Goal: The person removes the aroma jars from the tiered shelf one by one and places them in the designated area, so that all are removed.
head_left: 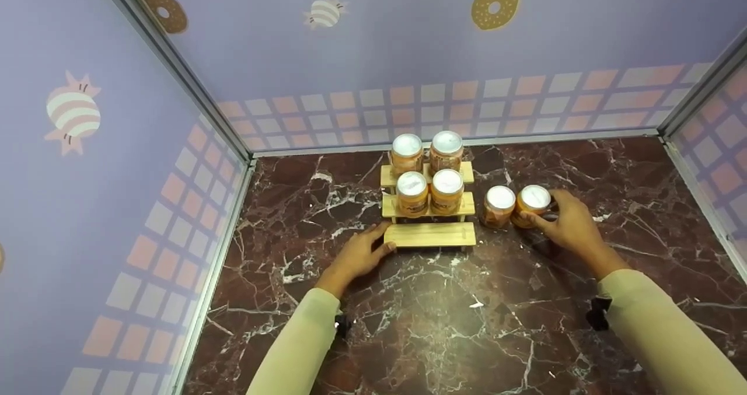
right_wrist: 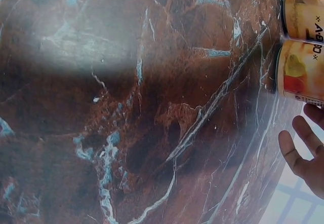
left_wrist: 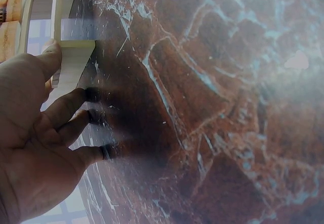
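Observation:
A small three-step wooden rack [head_left: 430, 235] stands on the dark marbled surface. Two orange-labelled cans with pale lids, one of them this can [head_left: 447, 153], occupy its top step. Another pair, including this front can [head_left: 412, 195], sits on the middle step, and the lowest step is bare. My left hand [head_left: 359, 254] holds the left end of that lowest step between thumb and forefinger; its other fingers rest low by the surface. To the rack's right, my right hand [head_left: 572, 223] grips an orange can [head_left: 530, 207] standing close beside a similar can [head_left: 497, 208].
Behind the rack rises a lilac wall [head_left: 397, 45] with printed sweets and doughnuts. A left side panel [head_left: 117, 179] and a right side panel [head_left: 721, 144] flank the marbled surface [head_left: 443, 325]. A small white scrap [head_left: 477, 304] lies near the middle.

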`<state>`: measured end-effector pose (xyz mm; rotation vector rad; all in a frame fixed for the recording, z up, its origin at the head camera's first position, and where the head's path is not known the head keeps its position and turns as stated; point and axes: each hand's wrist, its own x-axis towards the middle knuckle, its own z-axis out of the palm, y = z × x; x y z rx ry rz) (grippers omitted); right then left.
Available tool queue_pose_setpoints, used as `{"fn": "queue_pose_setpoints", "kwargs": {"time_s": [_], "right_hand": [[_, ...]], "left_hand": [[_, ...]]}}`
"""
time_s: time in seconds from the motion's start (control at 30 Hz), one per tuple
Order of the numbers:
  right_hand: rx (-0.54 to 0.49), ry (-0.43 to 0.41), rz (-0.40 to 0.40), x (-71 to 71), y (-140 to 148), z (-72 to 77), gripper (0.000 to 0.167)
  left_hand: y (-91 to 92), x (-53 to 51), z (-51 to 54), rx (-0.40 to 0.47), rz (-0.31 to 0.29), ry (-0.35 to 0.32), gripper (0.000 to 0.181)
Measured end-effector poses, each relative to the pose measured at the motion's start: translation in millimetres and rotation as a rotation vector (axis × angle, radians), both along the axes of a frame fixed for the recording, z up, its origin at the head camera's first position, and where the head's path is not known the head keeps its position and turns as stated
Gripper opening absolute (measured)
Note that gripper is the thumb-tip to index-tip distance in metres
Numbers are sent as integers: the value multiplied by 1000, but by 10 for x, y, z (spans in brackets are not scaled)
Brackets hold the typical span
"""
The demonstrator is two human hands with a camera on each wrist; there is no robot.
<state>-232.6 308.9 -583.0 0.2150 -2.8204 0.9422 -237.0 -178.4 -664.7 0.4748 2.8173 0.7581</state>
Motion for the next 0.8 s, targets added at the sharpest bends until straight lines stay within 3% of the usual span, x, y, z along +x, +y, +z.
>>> {"fn": "queue_pose_setpoints", "kwargs": {"time_s": [0.4,0.8], "right_hand": [[29,2,-10,4,4,-11,71],[63,-16,4,-11,18,18,73]], "left_hand": [[-7,7,12,35,10,-19,89],[-10,-13,-16,7,-4,-7,88]]}}
